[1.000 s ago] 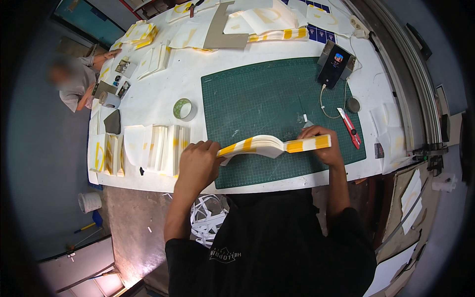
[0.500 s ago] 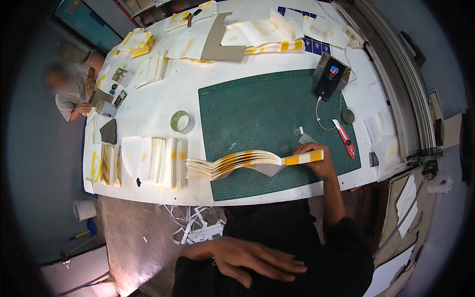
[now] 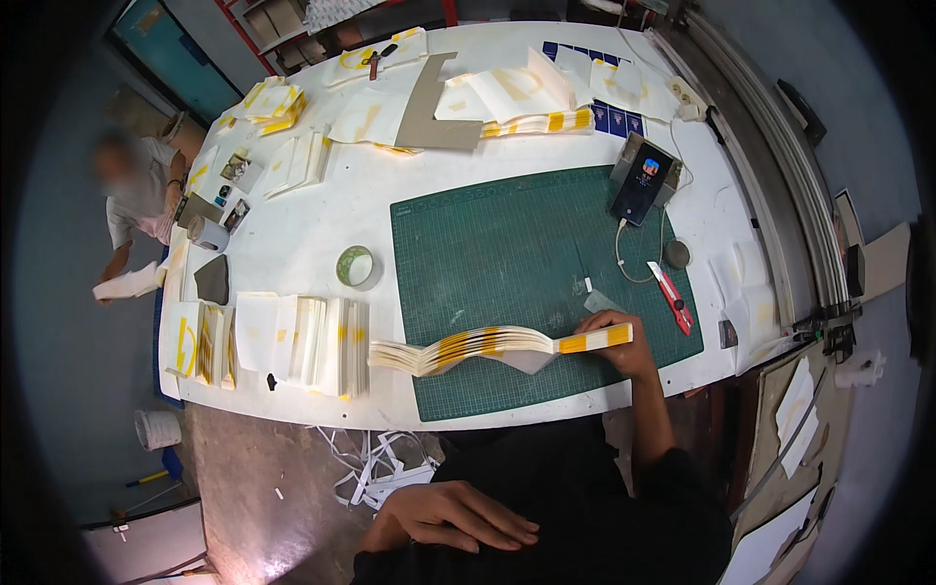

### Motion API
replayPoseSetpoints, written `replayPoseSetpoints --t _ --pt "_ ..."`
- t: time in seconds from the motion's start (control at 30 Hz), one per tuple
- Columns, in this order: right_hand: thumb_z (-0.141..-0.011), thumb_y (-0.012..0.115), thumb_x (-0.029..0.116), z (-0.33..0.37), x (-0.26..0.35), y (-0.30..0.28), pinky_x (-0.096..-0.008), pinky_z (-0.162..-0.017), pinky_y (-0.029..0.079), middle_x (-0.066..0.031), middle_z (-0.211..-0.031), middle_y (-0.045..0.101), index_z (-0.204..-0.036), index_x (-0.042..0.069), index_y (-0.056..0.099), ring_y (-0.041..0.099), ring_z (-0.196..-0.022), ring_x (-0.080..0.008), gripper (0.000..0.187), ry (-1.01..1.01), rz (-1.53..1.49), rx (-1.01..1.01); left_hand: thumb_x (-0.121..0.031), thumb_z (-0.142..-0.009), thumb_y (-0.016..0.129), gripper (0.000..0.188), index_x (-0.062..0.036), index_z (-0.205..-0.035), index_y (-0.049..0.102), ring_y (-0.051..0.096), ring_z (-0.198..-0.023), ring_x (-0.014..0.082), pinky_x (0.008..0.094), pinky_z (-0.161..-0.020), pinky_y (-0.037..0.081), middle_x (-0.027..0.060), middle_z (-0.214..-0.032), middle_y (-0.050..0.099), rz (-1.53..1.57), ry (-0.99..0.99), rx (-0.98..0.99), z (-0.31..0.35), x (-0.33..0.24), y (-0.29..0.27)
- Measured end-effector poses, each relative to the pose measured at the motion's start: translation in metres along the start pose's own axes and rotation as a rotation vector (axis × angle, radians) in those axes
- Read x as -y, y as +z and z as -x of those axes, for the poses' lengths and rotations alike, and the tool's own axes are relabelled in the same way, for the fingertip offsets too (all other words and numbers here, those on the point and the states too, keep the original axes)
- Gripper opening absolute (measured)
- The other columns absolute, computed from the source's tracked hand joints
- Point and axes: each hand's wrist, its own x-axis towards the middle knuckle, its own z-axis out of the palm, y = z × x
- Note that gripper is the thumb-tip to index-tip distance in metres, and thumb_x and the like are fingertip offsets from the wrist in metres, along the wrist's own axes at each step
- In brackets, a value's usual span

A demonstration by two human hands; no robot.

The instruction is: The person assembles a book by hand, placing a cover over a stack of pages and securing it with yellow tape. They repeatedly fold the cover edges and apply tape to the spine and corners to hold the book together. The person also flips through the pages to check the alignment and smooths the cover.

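Observation:
My right hand (image 3: 624, 353) is closed on the right end of a stack of white folded paper sheets (image 3: 478, 345) with yellow markings. The stack stands on its edge along the near side of a green cutting mat (image 3: 487, 244), bulging upward in its middle and fanning out toward its left end. My left hand (image 3: 456, 515) is in front of my body, below the table edge. It holds nothing, and its fingers are stretched out. Beyond my right hand lie a red utility knife (image 3: 671, 300) and a small clear scrap (image 3: 599, 301).
A row of similar sheets (image 3: 327, 343) stands left of the stack. A green tape roll (image 3: 357, 266), a phone (image 3: 643, 185) with its cable, and a grey L-shaped board (image 3: 426, 112) are on the white table (image 3: 322, 219). A co-worker (image 3: 136, 190) is at the far left.
The table has shifted slightly lower in the picture. My left hand has moved a little left, and its fingers are closer together. The co-worker now holds white sheets off the table's left edge.

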Motion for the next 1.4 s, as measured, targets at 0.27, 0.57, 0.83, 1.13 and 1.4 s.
replayPoseSetpoints --t 0.27,0.57,0.83,1.13,1.4 --pt "-0.082 0.085 0.0 -0.003 0.004 0.001 -0.0349 -0.091 0.06 -0.0126 -0.103 0.079 -0.097 0.004 0.072 0.077 -0.095 -0.0204 0.021 -0.005 0.013 0.024 -0.028 -0.109 0.052 0.05 0.0088 -0.141 0.063 0.041 -0.148 0.0563 0.066 -0.125 0.025 0.0317 -0.153 0.053 0.098 0.282 0.105 -0.058 0.018 0.009" --pt "-0.087 0.082 0.002 0.002 0.01 0.0 -0.0363 -0.092 0.059 -0.0127 -0.103 0.078 -0.099 0.003 0.072 0.076 -0.096 -0.0207 0.016 0.001 0.062 0.026 -0.037 -0.109 0.053 0.055 0.006 -0.14 0.065 0.038 -0.152 0.0511 0.0651 -0.125 0.022 0.0279 -0.156 0.052 0.138 0.284 0.227 -0.065 0.033 -0.001" --pt "-0.088 0.082 0.005 0.004 -0.001 -0.001 -0.035 -0.09 0.059 -0.0116 -0.103 0.078 -0.1 0.003 0.073 0.076 -0.095 -0.0206 0.015 -0.021 -0.037 0.032 -0.043 -0.111 0.045 0.061 0.0015 -0.153 0.053 0.038 -0.154 0.0425 0.0567 -0.129 0.025 0.0277 -0.162 0.044 0.015 -0.113 -0.094 0.001 0.042 0.007" --pt "-0.084 0.086 0.007 0.003 0.002 0.002 -0.0469 -0.103 0.055 -0.0139 -0.102 0.078 -0.101 0.004 0.071 0.075 -0.099 -0.0268 0.022 0.005 -0.029 0.028 -0.045 -0.105 0.056 0.064 0.0053 -0.145 0.057 0.05 -0.138 0.0508 0.0616 -0.117 0.034 0.031 -0.146 0.055 0.017 0.215 -0.047 -0.029 0.047 0.007" --pt "-0.087 0.089 0.024 0.001 -0.003 0.001 -0.044 -0.097 0.058 -0.0132 -0.101 0.077 -0.101 0.003 0.072 0.076 -0.099 -0.0258 0.03 -0.051 -0.047 0.045 -0.042 -0.098 0.067 0.039 -0.0037 -0.102 0.068 0.06 -0.096 0.032 0.048 -0.089 0.04 0.0153 -0.105 0.063 0.041 0.342 -0.153 -0.063 0.025 0.012"
